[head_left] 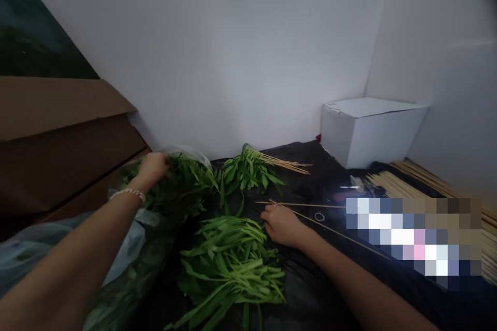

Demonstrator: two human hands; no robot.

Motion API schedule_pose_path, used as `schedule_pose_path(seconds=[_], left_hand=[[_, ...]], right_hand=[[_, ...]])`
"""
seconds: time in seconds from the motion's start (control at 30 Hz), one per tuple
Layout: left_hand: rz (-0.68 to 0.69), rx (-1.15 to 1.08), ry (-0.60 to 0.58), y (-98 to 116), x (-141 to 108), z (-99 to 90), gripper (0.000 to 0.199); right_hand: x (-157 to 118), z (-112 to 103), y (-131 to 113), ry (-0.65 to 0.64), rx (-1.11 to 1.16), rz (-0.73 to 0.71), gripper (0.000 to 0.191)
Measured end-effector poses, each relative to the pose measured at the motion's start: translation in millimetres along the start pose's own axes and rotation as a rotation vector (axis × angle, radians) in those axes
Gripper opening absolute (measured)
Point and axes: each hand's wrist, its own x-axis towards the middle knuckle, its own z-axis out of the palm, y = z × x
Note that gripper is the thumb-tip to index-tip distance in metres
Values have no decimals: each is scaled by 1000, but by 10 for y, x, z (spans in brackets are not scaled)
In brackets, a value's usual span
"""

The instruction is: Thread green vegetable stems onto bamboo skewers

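Note:
My left hand [153, 168], with a bracelet at the wrist, reaches over the clear plastic bag [186, 151] of leafy greens [182, 176]. Its fingers are curled down on the leaves. My right hand [285, 225] rests low over the black sheet [310, 282], fingers bent and closed at a thin bamboo skewer [330, 228] that slants away to the right. Another skewer [303, 204] lies just beyond the fingertips. Left of that hand lies a loose pile of cut greens [233, 264]. Behind it sits a bunch of greens [248, 170] with several skewers [287, 160] sticking out rightward.
A small ring [319, 216] lies on the sheet right of my hand. Many bamboo sticks [404, 183] lie at the right, partly behind a blurred patch. A white box [373, 132] stands against the back wall. A cardboard box [70, 160] flanks the left side.

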Motion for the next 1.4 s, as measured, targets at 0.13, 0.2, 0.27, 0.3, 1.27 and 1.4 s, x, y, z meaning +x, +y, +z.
schedule_pose_path(seconds=[0.13,0.2,0.27,0.3,1.27,1.4], left_hand=[[-41,-14,56,-165,59,-297,35],[-34,-19,78,-224,16,-405,36],[-25,-22,98,-271,-88,-491,37],[-17,-27,117,-290,-161,-530,37],[-201,-503,-63,968,-836,38,107],[-105,-371,-193,1400,-848,319,117]], right_hand=[[2,23,11,0,-4,6,22],[1,26,12,7,-9,4,22],[0,24,11,9,-10,0,21],[0,24,10,8,-11,-1,21],[-1,17,9,22,-13,-9,22],[-3,2,4,16,-14,1,22]])
